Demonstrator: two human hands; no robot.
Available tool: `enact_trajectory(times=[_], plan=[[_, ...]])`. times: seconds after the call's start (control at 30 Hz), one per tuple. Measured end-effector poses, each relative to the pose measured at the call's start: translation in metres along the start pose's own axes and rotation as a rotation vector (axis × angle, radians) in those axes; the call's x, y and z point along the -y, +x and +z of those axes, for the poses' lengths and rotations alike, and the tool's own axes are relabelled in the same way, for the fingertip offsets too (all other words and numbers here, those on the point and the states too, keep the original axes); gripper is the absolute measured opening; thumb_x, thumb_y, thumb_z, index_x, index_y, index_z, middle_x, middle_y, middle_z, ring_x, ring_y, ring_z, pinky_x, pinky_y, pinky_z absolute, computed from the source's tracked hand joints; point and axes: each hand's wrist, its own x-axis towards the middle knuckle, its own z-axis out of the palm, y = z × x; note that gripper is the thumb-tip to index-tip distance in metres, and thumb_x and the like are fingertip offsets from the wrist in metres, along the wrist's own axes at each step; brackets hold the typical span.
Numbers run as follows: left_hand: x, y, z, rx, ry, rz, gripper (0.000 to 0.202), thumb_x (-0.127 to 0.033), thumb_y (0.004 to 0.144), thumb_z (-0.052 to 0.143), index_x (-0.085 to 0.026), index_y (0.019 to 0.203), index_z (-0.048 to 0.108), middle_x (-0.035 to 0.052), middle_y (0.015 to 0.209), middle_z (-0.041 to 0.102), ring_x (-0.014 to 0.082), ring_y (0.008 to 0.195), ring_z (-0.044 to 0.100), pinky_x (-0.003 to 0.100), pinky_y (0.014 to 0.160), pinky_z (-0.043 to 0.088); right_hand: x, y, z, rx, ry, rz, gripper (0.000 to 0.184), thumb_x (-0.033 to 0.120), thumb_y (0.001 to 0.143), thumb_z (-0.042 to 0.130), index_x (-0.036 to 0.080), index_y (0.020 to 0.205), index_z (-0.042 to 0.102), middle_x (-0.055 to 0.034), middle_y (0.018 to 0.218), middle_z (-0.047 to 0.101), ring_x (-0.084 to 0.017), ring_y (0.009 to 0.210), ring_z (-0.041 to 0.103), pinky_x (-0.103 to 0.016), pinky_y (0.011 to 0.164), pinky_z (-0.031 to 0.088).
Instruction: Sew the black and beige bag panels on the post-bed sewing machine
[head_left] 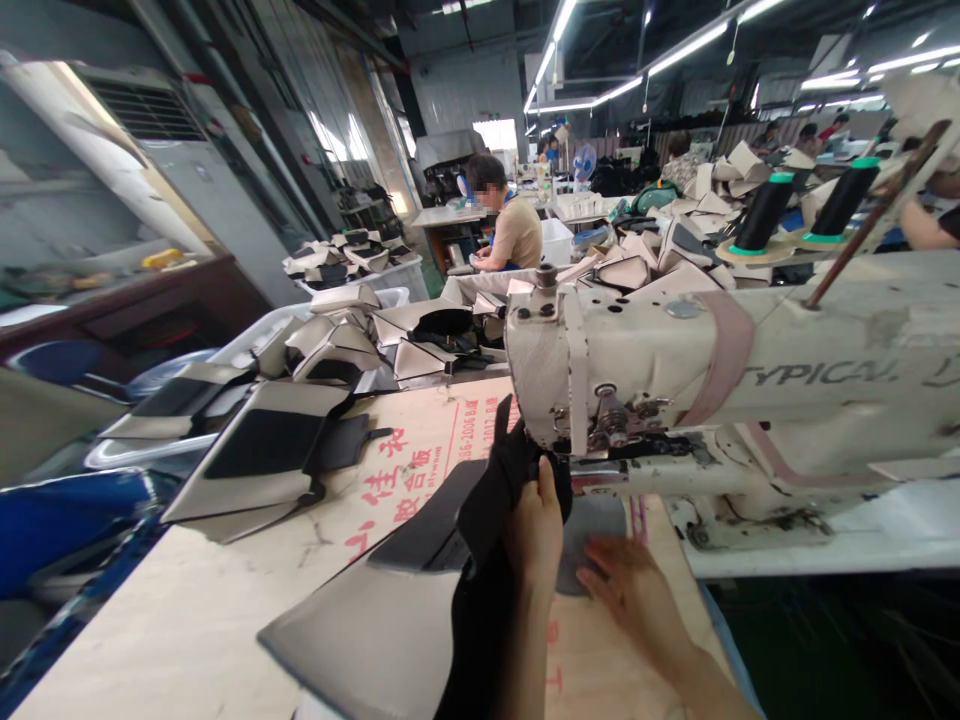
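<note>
My left hand (541,515) is closed on the black edge of a sewn cover piece, just below the head of the sewing machine (626,350). The piece has a beige panel (379,630), a dark grey panel (427,520) and black fabric hanging past my left forearm. A rounded grey flap (598,530) lies on the plywood board, under the machine arm. My right hand (634,590) has its fingers apart at the flap's lower edge, slightly blurred. The needle area is hidden behind the machine head and the black fabric.
A finished-looking beige and black piece (262,450) lies on the plywood board (187,610) at left. Behind it, white bins (142,452) overflow with similar pieces. Black thread spools (763,213) stand above the machine. A co-worker (510,225) sits farther back.
</note>
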Motion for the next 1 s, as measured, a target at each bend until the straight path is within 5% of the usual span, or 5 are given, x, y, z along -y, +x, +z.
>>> enact_trajectory(times=[0.17,0.3,0.47,0.8,1.0], plan=[[0.000,-0.001,-0.003,0.004,-0.029,0.021,0.064,-0.049,0.088,0.017,-0.014,0.068,0.068,0.0139,0.076,0.069,0.0227,0.071,0.064,0.026,0.054,0.036,0.046,0.048,-0.004,-0.153,0.688,0.348,0.027,0.040,0.078,0.054,0.019,0.090,0.064,-0.0021,0.070,0.063,-0.016,0.061,0.055,-0.025,0.056,0.039],[0.002,-0.001,-0.001,-0.016,-0.005,0.023,0.062,-0.049,0.088,0.019,-0.015,0.068,0.067,0.0130,0.076,0.069,0.0221,0.070,0.064,0.026,0.053,0.035,0.062,0.069,0.013,-0.292,0.861,0.420,0.032,0.046,0.076,0.053,0.016,0.063,0.056,0.0010,0.056,0.052,-0.012,0.055,0.044,-0.022,0.052,0.032],[-0.007,0.002,0.002,-0.076,0.043,0.096,0.053,-0.042,0.088,0.026,-0.015,0.068,0.067,0.0123,0.074,0.069,0.0198,0.068,0.064,0.024,0.053,0.035,0.066,0.067,0.029,-0.348,1.116,0.539,0.036,0.051,0.072,0.054,0.016,0.068,0.052,0.0018,0.057,0.050,-0.009,0.051,0.041,-0.021,0.047,0.031],[0.002,-0.003,0.005,-0.186,0.057,0.035,0.054,-0.051,0.085,0.029,-0.010,0.081,0.065,0.0149,0.080,0.067,0.0222,0.075,0.063,0.026,0.059,0.039,0.066,0.066,0.017,-0.249,1.305,0.592,0.037,0.051,0.067,0.061,0.016,0.063,0.050,0.0079,0.044,0.034,-0.004,0.039,0.023,-0.020,0.039,0.016],[-0.001,0.007,0.008,-0.075,-0.026,-0.001,0.051,-0.046,0.087,0.029,-0.008,0.089,0.064,0.0167,0.082,0.067,0.0235,0.083,0.063,0.026,0.063,0.041,0.062,0.066,0.011,-0.213,1.311,0.576,0.036,0.047,0.065,0.064,0.016,0.057,0.049,0.0080,0.041,0.035,-0.004,0.038,0.024,-0.019,0.037,0.015]])
